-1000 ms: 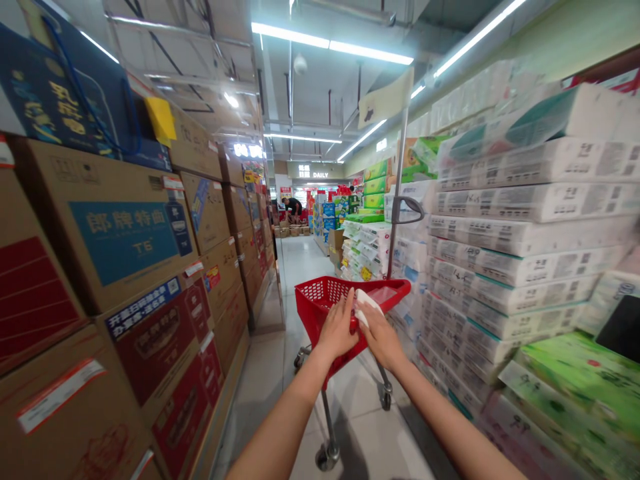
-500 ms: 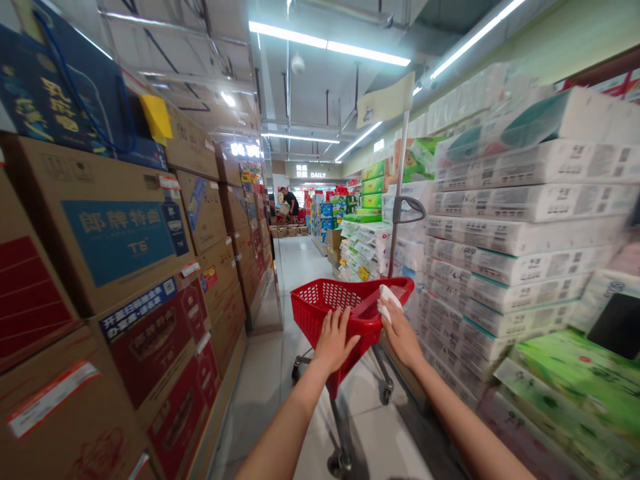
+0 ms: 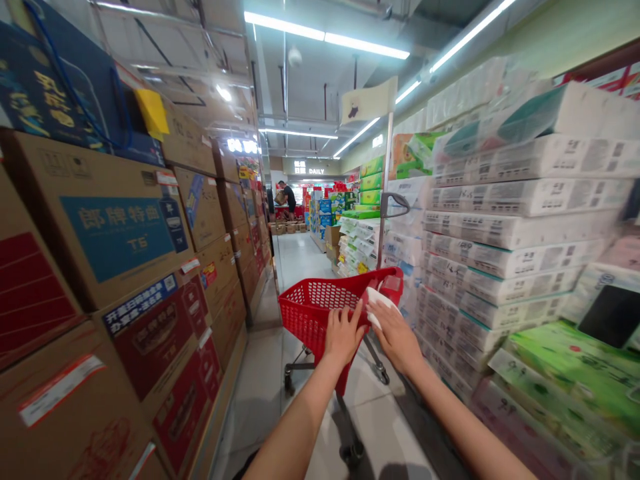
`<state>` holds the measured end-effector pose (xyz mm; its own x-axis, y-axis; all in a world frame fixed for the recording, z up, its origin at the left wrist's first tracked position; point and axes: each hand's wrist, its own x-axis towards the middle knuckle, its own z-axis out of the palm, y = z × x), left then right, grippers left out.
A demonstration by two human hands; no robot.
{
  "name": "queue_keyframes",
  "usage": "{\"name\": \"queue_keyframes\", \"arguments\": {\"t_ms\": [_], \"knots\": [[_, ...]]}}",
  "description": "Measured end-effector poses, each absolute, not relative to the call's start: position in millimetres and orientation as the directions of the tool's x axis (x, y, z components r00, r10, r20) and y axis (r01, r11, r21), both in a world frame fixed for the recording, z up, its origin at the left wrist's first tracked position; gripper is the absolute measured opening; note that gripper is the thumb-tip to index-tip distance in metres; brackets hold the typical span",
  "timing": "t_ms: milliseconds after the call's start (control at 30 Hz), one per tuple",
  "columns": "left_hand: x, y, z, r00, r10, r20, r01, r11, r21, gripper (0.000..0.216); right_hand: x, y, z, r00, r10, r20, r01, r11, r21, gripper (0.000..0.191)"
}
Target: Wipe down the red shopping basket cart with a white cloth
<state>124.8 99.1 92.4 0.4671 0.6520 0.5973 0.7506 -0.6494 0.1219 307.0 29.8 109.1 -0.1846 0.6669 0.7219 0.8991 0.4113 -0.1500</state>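
Observation:
A red plastic shopping cart (image 3: 313, 310) with a perforated basket and grey legs on casters stands in front of me. My left hand (image 3: 343, 333) grips the basket's near rim, its fingers hooked over the edge. Beside it, my right hand (image 3: 393, 333) presses a folded white wipe (image 3: 383, 305) onto the rim at the cart's right side. The palm and fingers partly cover the wipe. Behind the right hand rises a metal pole (image 3: 386, 160) with a grey loop handle (image 3: 397, 203) and a pale flag (image 3: 367, 101) on top.
Stacked cardboard cartons (image 3: 125, 213) line the left side. On the right stand piles of white paper packs (image 3: 500, 227) and green packs (image 3: 575, 363), with a dark flat device (image 3: 610, 315) on top. A tiled aisle (image 3: 297, 257) leads to a person (image 3: 287, 197) bending over far off.
The cart has shifted and turned slightly to the left. My right hand with the wipe has slid left along the rim, and my hands are now closer together.

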Motion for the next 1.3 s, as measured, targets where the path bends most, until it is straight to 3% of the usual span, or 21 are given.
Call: {"name": "queue_keyframes", "arguments": {"t_ms": [133,367,600,833,1133,1300], "knots": [[101,113,95,0.565,0.632,0.53,0.692,-0.713,0.112,0.062,319,16,114,-0.231,0.664,0.711,0.909,0.407,-0.085,0.052],[76,133,68,0.567,0.704,0.427,0.715,-0.679,0.17,0.068,342,22,102,-0.109,0.641,0.76,0.954,0.283,-0.102,0.053],[109,113,67,0.615,0.704,0.355,0.667,-0.705,0.242,0.071,299,54,72,-0.21,0.622,0.754,0.942,0.334,-0.014,0.059],[95,111,60,0.767,0.554,0.324,0.506,-0.832,0.228,0.074,327,51,61,-0.259,0.645,0.719,0.932,0.363,0.009,0.057],[66,101,44,0.686,0.642,0.343,0.608,-0.765,0.214,0.065,416,58,65,0.039,0.65,0.759,0.985,0.103,-0.139,0.05],[99,89,38,0.66,0.654,0.37,0.608,-0.754,0.249,0.075,349,72,26,-0.107,0.696,0.71,0.97,0.23,-0.08,0.049]]}}
